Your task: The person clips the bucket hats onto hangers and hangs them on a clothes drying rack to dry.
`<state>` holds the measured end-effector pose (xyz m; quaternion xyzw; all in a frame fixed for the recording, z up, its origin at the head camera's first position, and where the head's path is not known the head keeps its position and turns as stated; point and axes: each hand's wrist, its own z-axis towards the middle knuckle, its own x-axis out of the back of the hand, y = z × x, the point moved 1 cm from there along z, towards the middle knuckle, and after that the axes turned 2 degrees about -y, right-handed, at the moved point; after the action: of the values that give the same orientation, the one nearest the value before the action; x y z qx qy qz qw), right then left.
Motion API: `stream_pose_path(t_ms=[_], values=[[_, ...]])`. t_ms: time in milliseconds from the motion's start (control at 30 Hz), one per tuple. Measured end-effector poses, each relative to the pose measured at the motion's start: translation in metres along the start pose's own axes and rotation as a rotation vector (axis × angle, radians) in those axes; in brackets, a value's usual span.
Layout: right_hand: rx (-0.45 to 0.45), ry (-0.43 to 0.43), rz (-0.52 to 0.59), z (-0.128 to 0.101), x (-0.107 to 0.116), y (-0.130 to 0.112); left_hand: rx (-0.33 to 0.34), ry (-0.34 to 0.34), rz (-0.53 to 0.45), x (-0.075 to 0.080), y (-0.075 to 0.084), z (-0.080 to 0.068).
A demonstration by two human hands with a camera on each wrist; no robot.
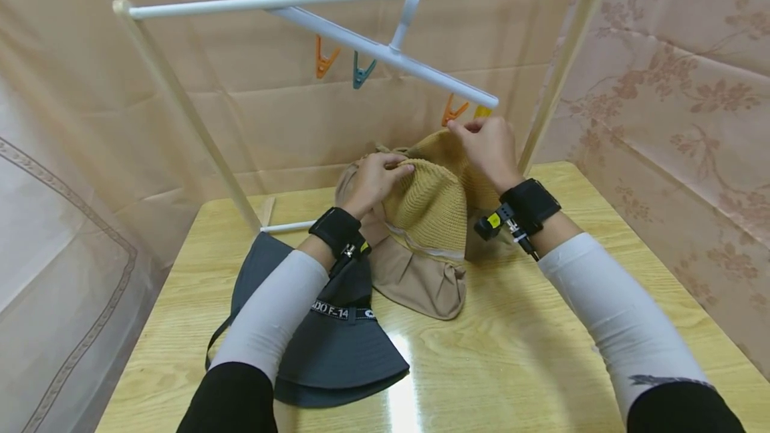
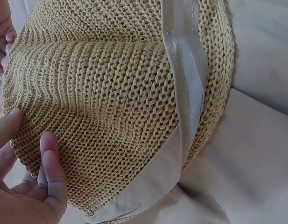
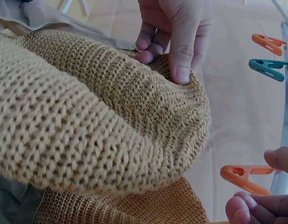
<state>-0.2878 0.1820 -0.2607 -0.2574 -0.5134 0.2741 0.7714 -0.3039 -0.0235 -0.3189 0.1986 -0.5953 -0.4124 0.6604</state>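
Observation:
A tan knitted hat [image 1: 430,206] with a beige cloth brim [image 1: 421,279] stands lifted off the table under a white clip hanger [image 1: 385,52]. My left hand [image 1: 391,164] grips the hat's crown; in the right wrist view its thumb [image 3: 181,56] presses the knit [image 3: 87,116]. The left wrist view shows the weave [image 2: 111,116] and my fingers [image 2: 50,177] at its edge. My right hand [image 1: 466,127] is up at the hanger's near end and pinches an orange clip [image 1: 452,112], seen between its fingertips [image 3: 256,205] as the orange clip [image 3: 244,177].
A yellow clip [image 1: 482,111] hangs beside the orange one. Farther along the bar hang another orange clip [image 1: 325,60] and a teal clip [image 1: 363,72]. The hanger hooks over a white rail [image 1: 301,0] on wooden legs. A dark grey hat [image 1: 337,353] lies under my left forearm.

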Motion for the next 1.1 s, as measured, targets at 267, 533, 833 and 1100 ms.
stream_pose_path(t_ms=[267,533,833,1100], values=[[0.021,0.064,0.021,0.005,-0.005,-0.003,-0.025,0.045,-0.006,0.0,0.004,0.001],[-0.005,0.099,0.045,0.01,-0.004,-0.005,-0.023,0.059,-0.022,0.0,0.007,0.005],[0.018,0.156,0.019,0.017,-0.007,-0.008,-0.028,0.079,-0.033,0.003,0.01,0.012],[0.0,0.192,0.046,0.025,-0.012,-0.006,-0.035,0.056,-0.002,0.003,0.016,0.018]])
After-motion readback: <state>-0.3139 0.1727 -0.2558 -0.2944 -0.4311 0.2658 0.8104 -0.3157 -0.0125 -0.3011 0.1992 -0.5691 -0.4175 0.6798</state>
